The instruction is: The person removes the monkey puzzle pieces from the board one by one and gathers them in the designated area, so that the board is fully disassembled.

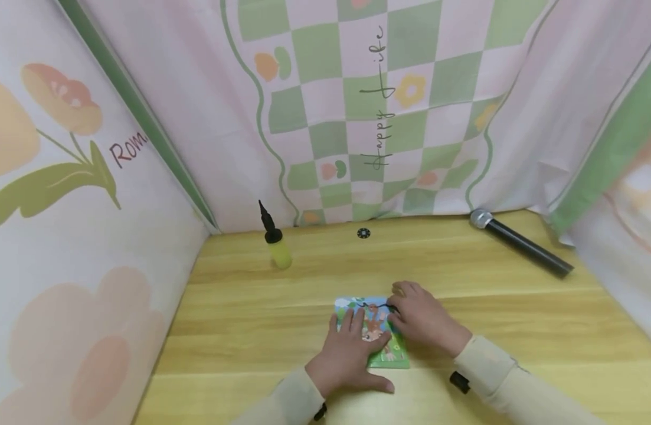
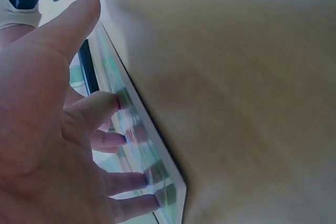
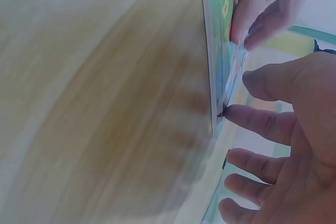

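Note:
A flat, glossy board (image 1: 377, 323) printed with a cartoon monkey on green and blue lies on the wooden table. My left hand (image 1: 346, 351) rests over its left side, fingers spread and thumb out past the lower edge. In the left wrist view, the fingertips of that hand (image 2: 58, 119) touch the face of the board (image 2: 135, 121). At the top right corner is my right hand (image 1: 426, 319). The right wrist view shows this hand's (image 3: 310, 124) index fingertip touching the corner of the board (image 3: 223, 3), with the thumb and other fingers apart from it.
A small yellow-green pump (image 1: 279, 252) with a black pointed nozzle stands at the back left. A small black disc (image 1: 363, 233) lies near the back edge. On the right lies a black microphone (image 1: 527, 242) with a silver head. Printed cloth (image 1: 367, 118) hangs behind the table.

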Available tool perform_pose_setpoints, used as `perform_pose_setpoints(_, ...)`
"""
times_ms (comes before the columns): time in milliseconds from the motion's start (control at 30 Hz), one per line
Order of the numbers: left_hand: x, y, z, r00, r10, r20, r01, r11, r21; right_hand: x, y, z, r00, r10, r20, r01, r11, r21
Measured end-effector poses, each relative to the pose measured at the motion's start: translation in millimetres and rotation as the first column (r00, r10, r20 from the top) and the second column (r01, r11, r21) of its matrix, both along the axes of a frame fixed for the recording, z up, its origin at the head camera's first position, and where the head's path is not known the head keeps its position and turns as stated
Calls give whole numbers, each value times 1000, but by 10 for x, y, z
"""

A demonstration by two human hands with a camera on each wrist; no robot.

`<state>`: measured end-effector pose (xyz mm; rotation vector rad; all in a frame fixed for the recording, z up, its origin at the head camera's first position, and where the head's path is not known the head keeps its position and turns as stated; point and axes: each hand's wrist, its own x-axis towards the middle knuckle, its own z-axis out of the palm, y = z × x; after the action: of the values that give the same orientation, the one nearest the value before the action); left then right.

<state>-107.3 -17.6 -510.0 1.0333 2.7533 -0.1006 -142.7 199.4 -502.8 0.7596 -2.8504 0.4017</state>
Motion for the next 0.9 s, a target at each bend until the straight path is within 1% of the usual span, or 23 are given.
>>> perform_pose_setpoints(100,-26,-18,0,1000,-11,2,11,1000,6,-28,-45,0,1000,6,-1,-6,1000,-15)
perform_pose_setpoints(233,-44,-12,22,1000,-24,-2,24,999,-29,-92,-78,3,1000,-1,-14,1,999,-38)
perform_pose_setpoints(300,-41,-8,33,1000,-27,-10,26,999,-47,-120,-81,16,1000,-16,6,16,999,-52)
perform_pose_setpoints(400,-38,-17,41,998,-31,-46,27,997,-69,-156,-82,48,999,-27,36,29,997,-67)
perform_pose_setpoints(500,-39,-15,21,997,-39,-71,34,997,-72,-166,-73,68,997,-34,71,38,997,-67)
perform_pose_setpoints(600,-54,-23,13,996,-41,-75,35,996,-78,-178,-79,70,995,-56,86,60,997,-55)
perform_pose_setpoints(733,-72,-25,18,997,-43,-65,38,996,-80,-194,-70,29,992,-84,92,90,994,-62)
perform_pose_setpoints(900,-84,-35,-16,996,-54,-67,49,997,-65,-205,-57,-35,991,-94,99,104,989,-105)
